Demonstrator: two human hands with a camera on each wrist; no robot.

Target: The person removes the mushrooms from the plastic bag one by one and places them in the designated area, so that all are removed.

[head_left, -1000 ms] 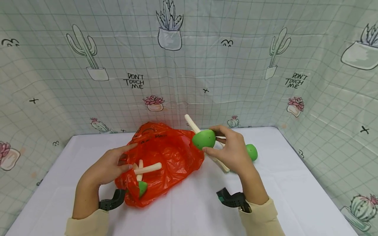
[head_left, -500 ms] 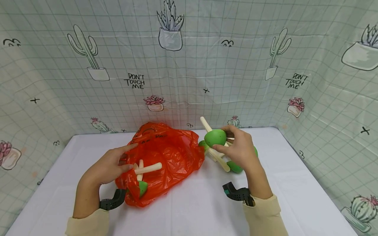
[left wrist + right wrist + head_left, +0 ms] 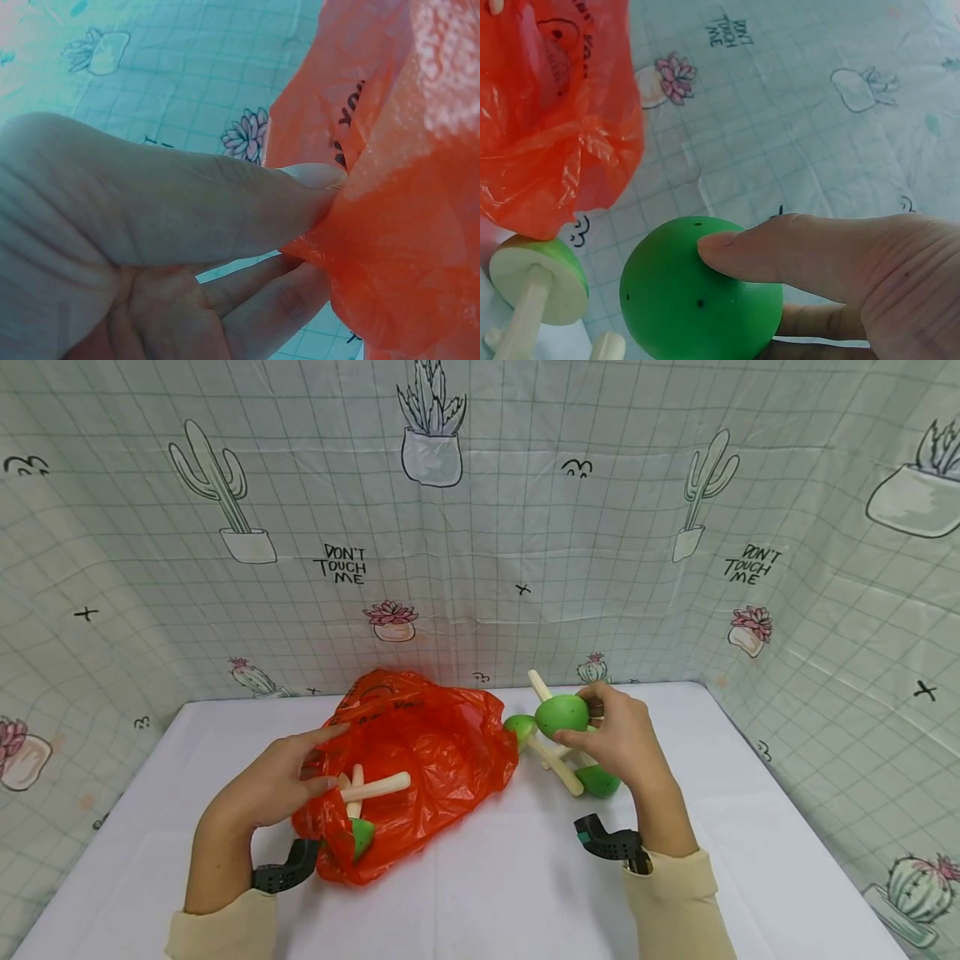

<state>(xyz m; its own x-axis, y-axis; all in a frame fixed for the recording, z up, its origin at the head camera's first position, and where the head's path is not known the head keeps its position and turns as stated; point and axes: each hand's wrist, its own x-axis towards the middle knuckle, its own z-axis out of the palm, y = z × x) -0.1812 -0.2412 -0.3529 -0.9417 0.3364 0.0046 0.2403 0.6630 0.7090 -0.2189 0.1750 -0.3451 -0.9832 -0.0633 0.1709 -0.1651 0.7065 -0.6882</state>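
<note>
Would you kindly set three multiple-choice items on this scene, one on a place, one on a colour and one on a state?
1. Where does the bag lie?
A. on the table
B. on the floor
C. on a chair

2. What colour is the bag?
A. blue
B. orange-red
C. black

3. What does the right hand do?
A. lies flat
B. grips a green piece
C. holds a cup

Answers: 1 A, it rests on the white table; 2 B, its plastic is orange-red; 3 B, thumb and fingers curl round the piece.

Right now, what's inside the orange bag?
At the orange bag mouth, held by the left hand, show pale wooden sticks and one green half-ball. Anything deeper is covered by plastic.
</note>
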